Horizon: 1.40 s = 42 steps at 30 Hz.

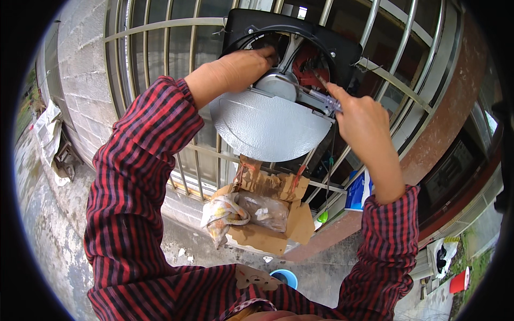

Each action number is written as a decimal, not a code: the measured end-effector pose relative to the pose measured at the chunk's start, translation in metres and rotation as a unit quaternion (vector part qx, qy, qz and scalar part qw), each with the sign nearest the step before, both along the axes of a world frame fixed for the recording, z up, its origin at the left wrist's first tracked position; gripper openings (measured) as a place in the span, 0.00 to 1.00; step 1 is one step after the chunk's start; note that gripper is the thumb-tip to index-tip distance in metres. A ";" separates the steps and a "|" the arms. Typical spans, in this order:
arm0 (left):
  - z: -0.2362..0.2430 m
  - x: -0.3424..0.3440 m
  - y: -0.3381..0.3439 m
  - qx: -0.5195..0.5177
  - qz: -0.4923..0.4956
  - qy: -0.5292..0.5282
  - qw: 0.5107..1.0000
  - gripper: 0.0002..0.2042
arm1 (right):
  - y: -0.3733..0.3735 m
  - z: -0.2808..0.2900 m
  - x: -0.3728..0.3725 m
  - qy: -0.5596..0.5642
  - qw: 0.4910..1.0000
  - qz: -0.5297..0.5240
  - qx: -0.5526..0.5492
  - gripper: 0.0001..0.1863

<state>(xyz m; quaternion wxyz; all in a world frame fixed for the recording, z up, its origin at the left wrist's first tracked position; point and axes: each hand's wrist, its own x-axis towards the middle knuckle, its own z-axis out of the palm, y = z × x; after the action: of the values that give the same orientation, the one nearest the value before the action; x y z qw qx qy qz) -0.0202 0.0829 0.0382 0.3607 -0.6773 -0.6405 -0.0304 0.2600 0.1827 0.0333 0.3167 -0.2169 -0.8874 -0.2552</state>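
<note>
A black-framed exhaust fan is fixed to the window bars in front of me, its round opening facing me. Inside are a silver motor on metal arms and a dark red part, perhaps a blade. From the lower edge of the opening a shiny silver cover flap hangs down. My left hand reaches into the opening above the motor; its fingertips are hidden there. My right hand grips a screwdriver by its clear purplish handle, the shaft pointing left toward the motor.
Below the fan sits an open cardboard box with a clear plastic bag and a patterned cloth. Metal window bars surround the fan. A blue package stands at the right; a blue basin is on the ground.
</note>
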 end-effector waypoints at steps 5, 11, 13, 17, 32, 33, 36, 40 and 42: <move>-0.008 -0.004 -0.007 0.068 -0.023 0.066 0.995 0.22 | -0.002 0.003 -0.003 -0.024 0.998 -0.006 0.052 0.30; 0.007 -0.007 0.011 -0.013 0.043 0.171 0.984 0.23 | -0.002 -0.007 -0.003 -0.040 0.998 -0.010 0.051 0.32; 0.010 -0.006 0.018 -0.038 0.082 0.197 0.976 0.25 | 0.000 -0.008 -0.001 -0.040 0.998 -0.011 0.048 0.32; 0.002 -0.009 0.021 0.016 0.102 0.174 0.979 0.30 | 0.003 -0.011 -0.001 -0.037 0.998 -0.006 0.049 0.31; 0.003 -0.010 0.025 -0.019 0.227 0.257 0.939 0.31 | 0.010 -0.015 0.000 -0.039 0.998 0.007 0.044 0.31; 0.003 -0.009 0.025 -0.021 0.234 0.254 0.938 0.31 | 0.010 -0.015 0.000 -0.039 0.998 0.010 0.043 0.31; 0.003 -0.007 0.025 -0.015 0.238 0.272 0.932 0.31 | 0.012 -0.016 0.000 -0.036 0.998 0.015 0.041 0.31; 0.003 -0.009 0.023 0.013 0.186 0.244 0.952 0.24 | 0.012 -0.016 0.000 -0.042 0.998 0.023 0.046 0.31; 0.005 -0.012 0.022 0.016 0.142 0.266 0.953 0.20 | 0.011 -0.016 0.000 -0.044 0.998 0.025 0.047 0.31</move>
<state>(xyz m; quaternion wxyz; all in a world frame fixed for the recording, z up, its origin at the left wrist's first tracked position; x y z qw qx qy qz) -0.0318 0.1047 0.0437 0.5298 -0.5571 -0.6100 0.1919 0.2595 0.1937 0.0174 0.2938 -0.1684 -0.8924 -0.2983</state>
